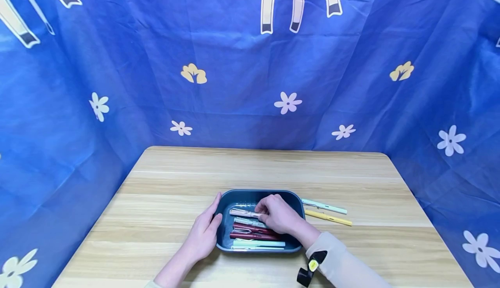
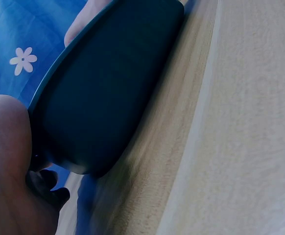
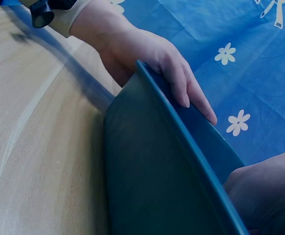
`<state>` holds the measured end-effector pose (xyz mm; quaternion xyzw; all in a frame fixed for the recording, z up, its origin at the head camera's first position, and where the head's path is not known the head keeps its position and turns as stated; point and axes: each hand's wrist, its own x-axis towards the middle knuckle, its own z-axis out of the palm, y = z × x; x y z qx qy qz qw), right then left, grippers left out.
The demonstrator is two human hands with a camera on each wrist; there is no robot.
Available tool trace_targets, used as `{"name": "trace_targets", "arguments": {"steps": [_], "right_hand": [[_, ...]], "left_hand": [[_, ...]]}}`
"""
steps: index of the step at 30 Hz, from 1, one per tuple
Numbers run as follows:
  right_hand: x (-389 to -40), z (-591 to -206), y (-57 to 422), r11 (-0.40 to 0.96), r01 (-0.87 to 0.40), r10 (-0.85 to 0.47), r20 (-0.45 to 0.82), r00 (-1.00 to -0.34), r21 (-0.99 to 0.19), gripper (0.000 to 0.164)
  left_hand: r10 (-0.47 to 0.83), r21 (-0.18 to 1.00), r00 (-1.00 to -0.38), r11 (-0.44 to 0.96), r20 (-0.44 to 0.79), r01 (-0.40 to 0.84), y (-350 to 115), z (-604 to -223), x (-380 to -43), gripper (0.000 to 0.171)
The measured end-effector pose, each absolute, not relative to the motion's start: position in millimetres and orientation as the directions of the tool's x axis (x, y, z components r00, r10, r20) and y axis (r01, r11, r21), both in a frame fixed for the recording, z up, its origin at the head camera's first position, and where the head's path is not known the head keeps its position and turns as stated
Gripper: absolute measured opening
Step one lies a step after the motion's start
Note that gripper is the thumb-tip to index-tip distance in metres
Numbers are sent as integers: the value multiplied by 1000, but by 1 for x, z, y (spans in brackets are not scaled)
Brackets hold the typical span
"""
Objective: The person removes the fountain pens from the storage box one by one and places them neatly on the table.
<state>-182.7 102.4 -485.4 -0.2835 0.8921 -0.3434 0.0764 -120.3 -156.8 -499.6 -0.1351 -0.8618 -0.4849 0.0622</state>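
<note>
Lying inside the dark-teal tray [image 1: 239, 196], the silver pen [image 1: 241, 213] has its end pinched in the right hand's [image 1: 279, 214] curled fingers, parallel with the maroon pens [image 1: 251, 236], presumably for compactness. The left hand [image 1: 203, 231] grips the tray's left end, thumb and fingers partly spread, likely steadying it. Mint pen [image 1: 326, 206] and yellow pen [image 1: 329, 217] lie just right on the table [image 1: 175, 175].

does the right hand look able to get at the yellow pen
Probably yes: the yellow pen lies in the open on the table beside the tray, though the right hand, at a silver pen inside, would first have to clear the tray's rim.
</note>
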Motion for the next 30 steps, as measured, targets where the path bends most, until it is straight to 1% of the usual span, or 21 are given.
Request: {"name": "trace_targets", "arguments": {"steps": [10, 18, 24, 30], "right_hand": [[-181, -481, 105, 575, -459, -558, 86, -826, -678, 11], [-181, -473, 110, 567, -433, -542, 79, -836, -701, 9], [-181, -467, 114, 570, -415, -532, 67, -844, -709, 9], [-179, -464, 117, 559, -436, -532, 98, -841, -705, 9]], "left_hand": [[166, 816, -958, 502, 234, 286, -155, -500, -120, 56], [165, 810, -957, 510, 237, 288, -156, -502, -120, 56], [172, 818, -953, 488, 250, 303, -157, -503, -120, 55], [172, 817, -954, 492, 246, 299, -156, -503, -120, 55]]}}
